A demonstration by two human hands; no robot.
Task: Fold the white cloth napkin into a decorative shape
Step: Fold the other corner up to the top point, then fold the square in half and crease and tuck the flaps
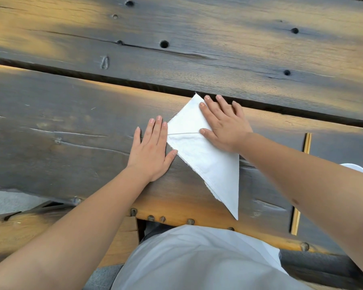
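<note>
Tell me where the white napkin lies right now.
In the head view, the napkin lies folded on the wooden table, right of centre, between the left hand and the right hand pressing it.

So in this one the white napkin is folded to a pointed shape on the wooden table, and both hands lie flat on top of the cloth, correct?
Not quite. In the head view only the right hand lies flat on the white napkin. The left hand lies flat on the wooden table beside the cloth, at its left edge. The rest holds: the napkin is folded to a pointed shape on the table.
</note>
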